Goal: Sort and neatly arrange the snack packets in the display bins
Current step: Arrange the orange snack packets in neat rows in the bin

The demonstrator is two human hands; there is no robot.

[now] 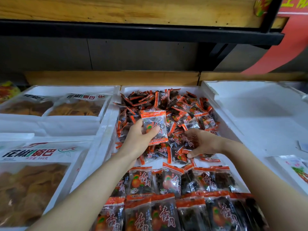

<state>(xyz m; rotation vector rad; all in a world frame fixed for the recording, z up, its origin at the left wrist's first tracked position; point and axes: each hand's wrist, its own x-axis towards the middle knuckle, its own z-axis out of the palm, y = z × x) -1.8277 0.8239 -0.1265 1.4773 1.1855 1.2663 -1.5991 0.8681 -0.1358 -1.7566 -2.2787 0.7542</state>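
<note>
The left hand [140, 139] has its grip closed on one snack packet [155, 125], with the thumb laid across the clear front and the fingers behind it. The packet is held just above the heap, face towards the camera. Its long axis runs from near to far, with one orange sealed end pointing to the back of the bin and the other down by the heel of the hand, and the whole packet leans slightly to the left.

The right hand [203, 142] is just beside it, palm down. Its fingers are curled onto the near part of the heap of loose packets [166, 104] and its thumb stretches along the near edge. Whether this grip has closed on any one packet I cannot tell.

The heap fills the far half of the middle foam bin [106, 130], its packets pointing every way. In the near half are rows of packets [166, 197], overlapped side by side, all with the long axis near to far and an orange end at top.

To the left, big bags of crisps [33, 180] lie flat in their bin. The right bin [258, 117] shows white foam. A wooden shelf [116, 9] runs overhead.
</note>
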